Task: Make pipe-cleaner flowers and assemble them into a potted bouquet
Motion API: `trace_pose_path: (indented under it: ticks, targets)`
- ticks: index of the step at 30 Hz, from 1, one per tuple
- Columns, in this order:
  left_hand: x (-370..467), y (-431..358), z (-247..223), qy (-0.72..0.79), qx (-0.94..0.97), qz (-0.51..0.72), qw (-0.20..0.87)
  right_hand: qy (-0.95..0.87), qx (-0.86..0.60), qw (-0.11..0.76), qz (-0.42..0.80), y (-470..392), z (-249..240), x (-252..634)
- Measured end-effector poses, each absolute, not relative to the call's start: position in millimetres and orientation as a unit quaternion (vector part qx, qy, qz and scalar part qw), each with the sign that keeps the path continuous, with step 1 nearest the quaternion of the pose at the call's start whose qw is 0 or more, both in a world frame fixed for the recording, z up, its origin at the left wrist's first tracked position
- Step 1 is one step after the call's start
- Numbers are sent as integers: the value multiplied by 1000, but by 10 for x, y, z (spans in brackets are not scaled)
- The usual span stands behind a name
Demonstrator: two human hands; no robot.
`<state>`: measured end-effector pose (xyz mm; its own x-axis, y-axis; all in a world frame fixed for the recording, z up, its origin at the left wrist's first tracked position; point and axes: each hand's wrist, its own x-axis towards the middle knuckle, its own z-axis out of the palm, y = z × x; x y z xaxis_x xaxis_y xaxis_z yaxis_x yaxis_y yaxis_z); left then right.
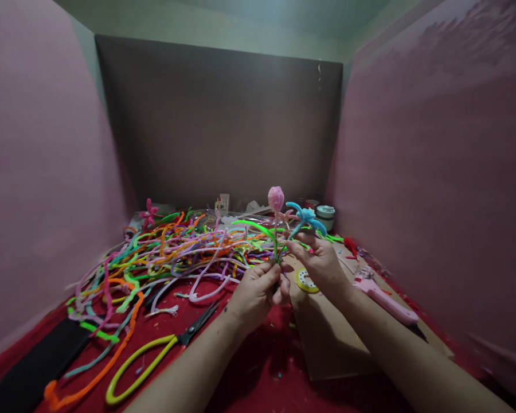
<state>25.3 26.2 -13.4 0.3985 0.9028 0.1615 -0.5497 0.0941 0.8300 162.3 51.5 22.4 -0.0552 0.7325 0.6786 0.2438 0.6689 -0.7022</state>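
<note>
From the head view, the left hand (260, 287) has its grip clamped on the lower stem of the pink flower (276, 198), with a bright green leaf (258, 225) arching off to the left. The flower stands upright above the fist, in the middle of the working space. The right hand (322, 267) reaches in just beside it, fingers at the lower part of the blue flower (308, 218); whether that grip is pinched on it I cannot tell.

A heap of fuzzy stems (198, 246) spreads from behind the hands to the left wall (34, 172), crowding that side. Near the left forearm lie yellow-handled scissors (183, 338), blades pointing toward the hands. A strip of red surface (258, 373), dotted with scraps, runs between the left forearm and the near corner of the cardboard (331, 355). On the board, a yellow ring (301, 281) lies beneath the right hand, and a pink glue gun (389, 301) sits beyond the right forearm, toward the right wall (447, 189). A pale-lidded jar (325, 218) stands behind the blue flower, near the back.
</note>
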Motion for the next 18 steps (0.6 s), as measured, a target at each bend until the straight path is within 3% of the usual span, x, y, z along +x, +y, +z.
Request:
trace_pose_path:
  ticks: [2,5,9,15,18]
  targets:
    - [264,264,-154,216,471,502,692,-648,-355,601,306,509,239,1573]
    - [277,269,-172,270,523,516,622,-605,-394,603,338,501,239,1528]
    - [284,269,-184,330,563,521,549,-625,-415,595,289,510,214,1518]
    - [217,319,-122,292,491,558,602,-743,-364,550,115,638,185,1660]
    - [152,362,-47,252,420,608,625,-695,-494,516,74,908,183,1835]
